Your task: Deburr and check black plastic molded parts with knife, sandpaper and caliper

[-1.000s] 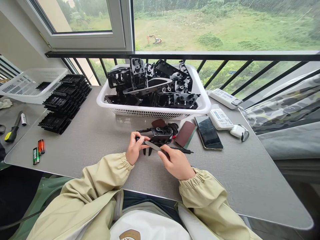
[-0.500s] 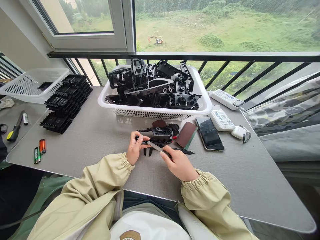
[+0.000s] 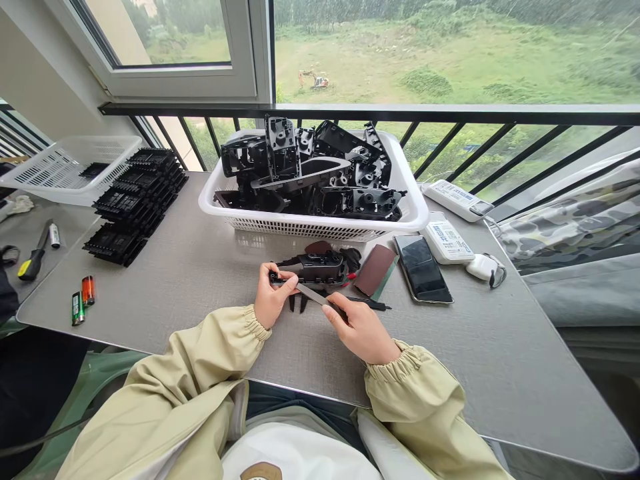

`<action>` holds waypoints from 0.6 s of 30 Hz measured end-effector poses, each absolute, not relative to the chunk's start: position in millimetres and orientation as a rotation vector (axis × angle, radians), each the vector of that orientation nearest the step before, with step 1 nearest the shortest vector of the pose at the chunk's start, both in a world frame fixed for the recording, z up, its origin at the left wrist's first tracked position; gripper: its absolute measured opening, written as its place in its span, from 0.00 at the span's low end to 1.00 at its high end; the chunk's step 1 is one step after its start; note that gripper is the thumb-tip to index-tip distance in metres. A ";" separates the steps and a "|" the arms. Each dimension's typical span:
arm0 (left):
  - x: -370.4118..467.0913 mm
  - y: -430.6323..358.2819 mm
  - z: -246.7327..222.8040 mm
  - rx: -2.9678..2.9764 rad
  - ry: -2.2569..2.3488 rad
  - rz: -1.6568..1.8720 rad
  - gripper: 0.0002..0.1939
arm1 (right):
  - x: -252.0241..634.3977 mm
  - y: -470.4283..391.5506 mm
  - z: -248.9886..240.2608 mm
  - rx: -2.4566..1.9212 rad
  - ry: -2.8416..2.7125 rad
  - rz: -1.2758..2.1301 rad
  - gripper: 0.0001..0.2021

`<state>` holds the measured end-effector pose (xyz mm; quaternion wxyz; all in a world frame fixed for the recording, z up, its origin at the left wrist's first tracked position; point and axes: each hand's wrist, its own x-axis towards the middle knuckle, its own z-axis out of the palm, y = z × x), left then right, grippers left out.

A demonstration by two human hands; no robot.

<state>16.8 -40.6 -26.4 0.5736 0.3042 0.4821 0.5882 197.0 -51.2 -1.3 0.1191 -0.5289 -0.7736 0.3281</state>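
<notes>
My left hand is closed on the left end of a black plastic part, holding it above the table. My right hand grips the handle of a flat grey file, whose tip touches or nearly touches the part beside my left thumb. Behind and under the part lie dark tools, partly hidden. A brown sanding sheet rests on a green one to the right. A black caliper-like tool shows beneath the file.
A white basket full of black parts stands behind my hands. Stacked black parts, another white basket, batteries and a screwdriver are at left. A phone and white devices lie at right.
The whole view has shifted slightly. My left thumb has moved nearer the file's tip, and the black part is tilted a little differently. Both hands keep their holds.
</notes>
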 end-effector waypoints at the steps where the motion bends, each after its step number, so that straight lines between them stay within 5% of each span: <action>1: 16.8 -40.3 -27.4 0.703 1.147 1.394 0.29 | 196.0 -51.6 -2.4 -1.554 -2.276 0.935 0.16; 18: 18.1 -42.2 -32.2 0.693 1.147 1.405 0.26 | 187.9 -55.5 -13.8 -1.613 -2.321 0.622 0.16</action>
